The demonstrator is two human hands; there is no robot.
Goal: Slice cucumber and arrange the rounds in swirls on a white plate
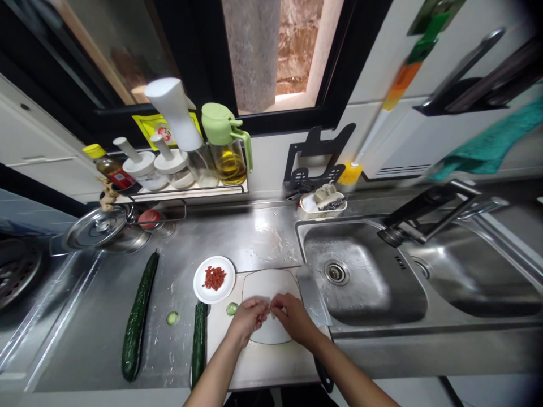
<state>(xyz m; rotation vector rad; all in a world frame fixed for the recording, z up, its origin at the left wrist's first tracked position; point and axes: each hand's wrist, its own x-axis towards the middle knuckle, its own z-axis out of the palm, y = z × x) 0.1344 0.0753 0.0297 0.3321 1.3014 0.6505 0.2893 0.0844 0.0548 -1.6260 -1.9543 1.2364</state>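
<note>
My left hand [247,320] and my right hand [293,319] meet over a white squarish plate [271,282], their fingertips pinched close together. Between them is a small pale piece, too little to name. The plate rests on a light cutting board [275,364]. Beside my left hand lies a cucumber end piece [231,308], and a cut cucumber [199,345] lies along the board's left edge. A small white dish [197,288] holds red goji berries [214,277]. Right of the plate is a kitchen knife [314,297], its dark handle partly hidden by my right arm.
A whole cucumber [139,316] and another cucumber end [172,318] lie on the steel counter [178,271]. The double sink [365,271] with its black faucet [418,217] is at right. An oil jug [229,152] and seasoning jars [172,167] stand on a rack behind.
</note>
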